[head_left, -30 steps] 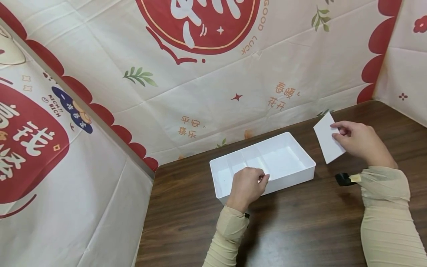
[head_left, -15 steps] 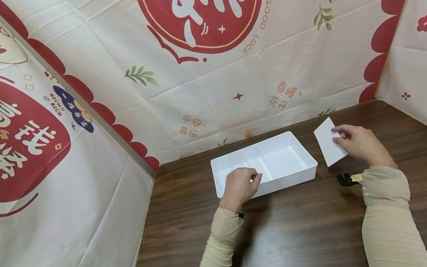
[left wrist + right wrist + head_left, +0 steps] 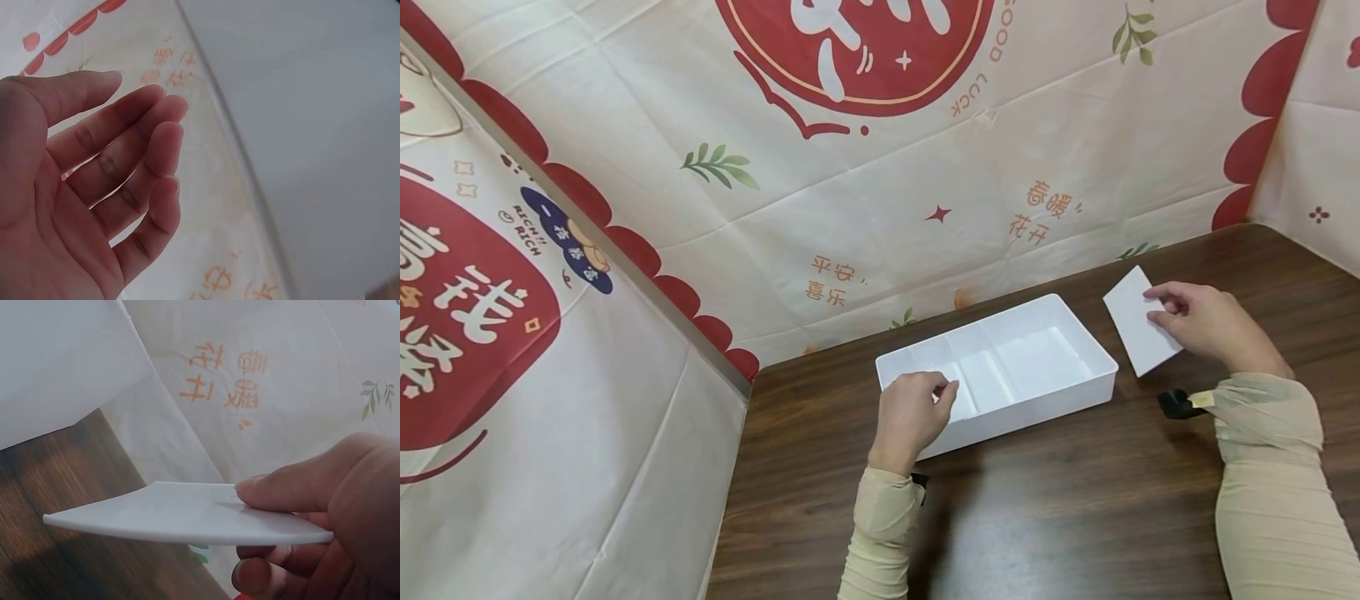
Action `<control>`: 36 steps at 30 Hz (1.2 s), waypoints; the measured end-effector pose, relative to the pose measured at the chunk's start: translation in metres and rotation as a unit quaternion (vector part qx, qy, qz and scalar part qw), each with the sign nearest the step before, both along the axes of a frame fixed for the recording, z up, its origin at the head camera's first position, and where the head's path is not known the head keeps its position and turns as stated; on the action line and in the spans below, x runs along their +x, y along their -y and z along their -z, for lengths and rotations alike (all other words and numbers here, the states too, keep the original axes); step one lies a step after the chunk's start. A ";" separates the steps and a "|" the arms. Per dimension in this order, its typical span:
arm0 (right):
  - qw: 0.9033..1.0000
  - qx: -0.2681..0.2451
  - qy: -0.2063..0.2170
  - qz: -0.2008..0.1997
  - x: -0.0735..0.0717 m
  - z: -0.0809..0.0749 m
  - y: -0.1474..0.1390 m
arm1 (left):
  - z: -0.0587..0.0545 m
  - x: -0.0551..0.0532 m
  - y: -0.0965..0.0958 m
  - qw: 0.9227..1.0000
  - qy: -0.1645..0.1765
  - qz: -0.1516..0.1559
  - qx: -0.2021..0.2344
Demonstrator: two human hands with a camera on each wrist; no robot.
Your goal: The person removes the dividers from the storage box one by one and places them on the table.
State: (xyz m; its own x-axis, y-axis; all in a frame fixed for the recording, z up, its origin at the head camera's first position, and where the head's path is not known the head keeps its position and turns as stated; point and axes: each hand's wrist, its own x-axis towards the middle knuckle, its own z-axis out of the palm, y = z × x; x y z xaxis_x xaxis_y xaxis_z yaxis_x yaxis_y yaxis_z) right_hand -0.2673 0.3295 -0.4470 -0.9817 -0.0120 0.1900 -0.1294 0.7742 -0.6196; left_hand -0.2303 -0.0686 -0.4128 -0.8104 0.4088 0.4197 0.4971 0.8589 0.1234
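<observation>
A white plastic box with thin dividers inside stands on the table. My left hand is over the box's near left part, fingers loosely bent and holding nothing; in the left wrist view its palm and fingertips show bare. Whether it touches the rim I cannot tell. To the right of the box, my right hand pinches a thin white divider plate between thumb and fingers. Seen from the right wrist, the plate is nearly edge-on, thumb on top, fingers underneath.
The dark wood-grain table extends in front of the box and to both sides. A printed cloth hangs along the back, and another covers the left side. A black wrist strap piece hangs by the right sleeve.
My left hand has moved left along the box's near side, uncovering more of its middle compartments. The right hand keeps its pinch on the divider plate, which has dipped slightly.
</observation>
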 end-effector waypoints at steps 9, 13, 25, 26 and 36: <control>1.000 0.000 0.012 -0.001 -0.001 0.000 0.000 | 0.001 -0.006 0.026 0.998 0.019 -0.024 0.050; 1.000 0.002 0.014 -0.001 -0.001 0.002 0.000 | 0.002 -0.008 0.036 0.997 0.023 -0.044 0.063; 1.000 0.009 0.004 -0.006 -0.003 0.006 0.000 | 0.006 -0.011 0.056 0.992 0.024 -0.079 0.094; 1.000 0.010 0.004 -0.006 -0.003 0.007 0.000 | 0.006 -0.012 0.057 0.992 0.024 -0.080 0.095; 0.999 0.005 0.032 -0.011 -0.004 0.010 -0.002 | 0.010 -0.016 0.070 0.986 0.054 -0.115 0.110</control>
